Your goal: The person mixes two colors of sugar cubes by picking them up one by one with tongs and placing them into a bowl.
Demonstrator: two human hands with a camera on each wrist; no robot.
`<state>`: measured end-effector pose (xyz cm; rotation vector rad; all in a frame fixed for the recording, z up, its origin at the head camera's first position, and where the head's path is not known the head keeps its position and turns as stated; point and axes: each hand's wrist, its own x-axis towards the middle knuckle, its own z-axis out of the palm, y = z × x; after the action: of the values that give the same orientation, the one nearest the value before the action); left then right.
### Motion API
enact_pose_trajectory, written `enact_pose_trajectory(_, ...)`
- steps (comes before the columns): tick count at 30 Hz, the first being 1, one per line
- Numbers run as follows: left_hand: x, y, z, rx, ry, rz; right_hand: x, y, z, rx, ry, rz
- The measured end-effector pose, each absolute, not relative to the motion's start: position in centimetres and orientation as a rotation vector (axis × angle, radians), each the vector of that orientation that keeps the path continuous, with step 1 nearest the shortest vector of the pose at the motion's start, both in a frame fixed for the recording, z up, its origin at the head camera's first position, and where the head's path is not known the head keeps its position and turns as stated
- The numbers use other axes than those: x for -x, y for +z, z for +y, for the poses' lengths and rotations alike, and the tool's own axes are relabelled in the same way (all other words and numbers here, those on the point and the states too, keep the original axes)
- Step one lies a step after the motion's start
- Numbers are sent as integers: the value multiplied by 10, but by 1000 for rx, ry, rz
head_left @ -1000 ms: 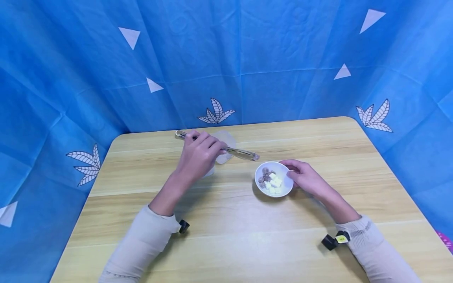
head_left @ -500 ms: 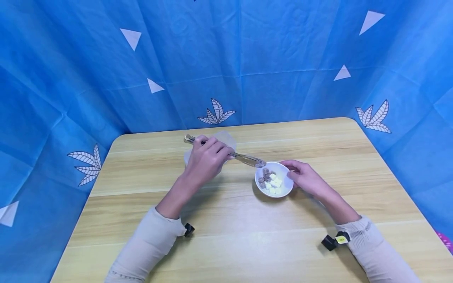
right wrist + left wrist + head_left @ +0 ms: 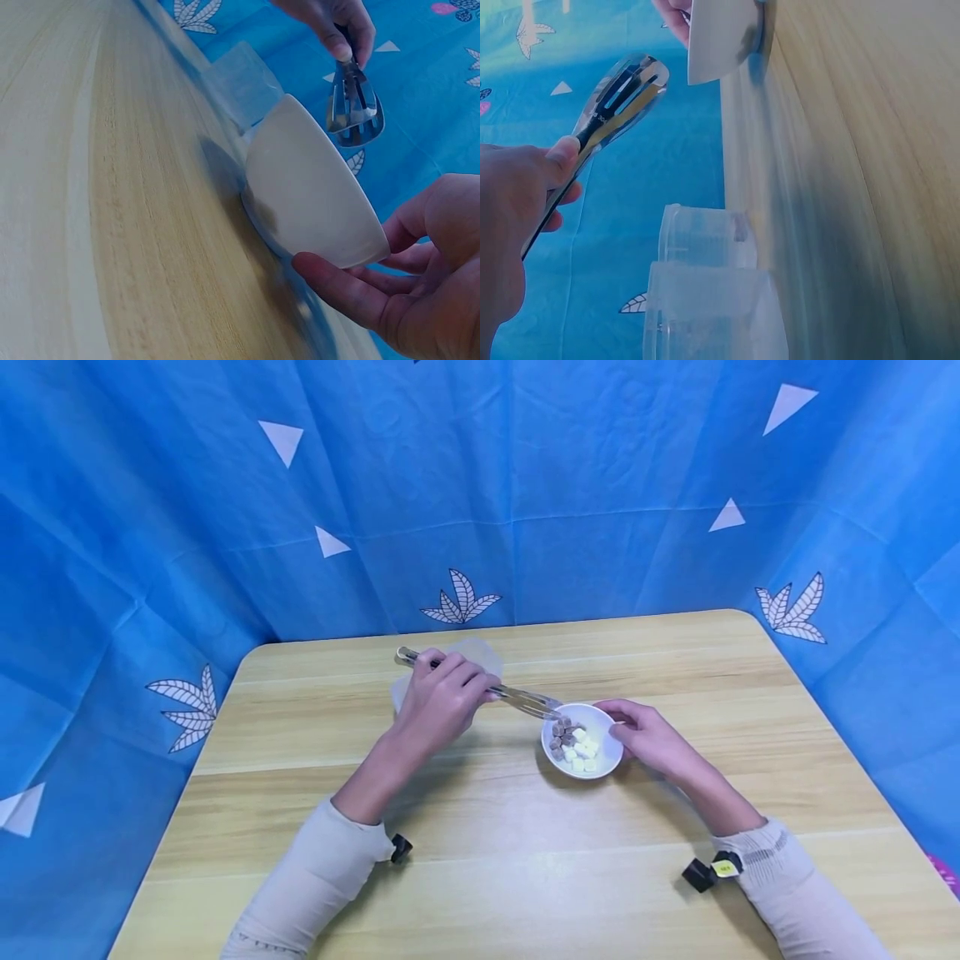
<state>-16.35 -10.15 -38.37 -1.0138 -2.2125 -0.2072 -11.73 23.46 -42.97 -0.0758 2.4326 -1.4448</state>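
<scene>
My left hand (image 3: 450,693) grips a pair of metal tongs (image 3: 528,700) around the middle. Their slotted ends are parted and hang over the left rim of a white bowl (image 3: 603,720). In the left wrist view nothing shows between the slotted ends of the tongs (image 3: 622,97). Inside the bowl lie several brown cubes (image 3: 557,743) beside several white cubes (image 3: 583,748). At the bowl's right side my right hand (image 3: 643,735) holds the rim and wall between thumb and fingers. From the right wrist, the bowl (image 3: 307,187) hides its contents.
Two translucent containers stand behind my left hand, partly covered by it: a farther container (image 3: 705,236) and a nearer container (image 3: 712,311). The wooden table (image 3: 480,860) meets a blue curtain (image 3: 585,568) at the back.
My left hand has carried the tongs rightward and down to the bowl. Their ends have spread, and the brown cube at their tips has gone into the bowl. My right hand stays still.
</scene>
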Motion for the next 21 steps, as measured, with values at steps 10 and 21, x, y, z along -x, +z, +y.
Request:
enact_pose_trajectory(10, 166, -379, -109, 977, -187, -2230, 118, -433, 235, 90, -1473, 2424)
enact_pose_trajectory(21, 174, -367, -124, 940, -143, -2209, 117, -434, 236, 100, -1489, 2427)
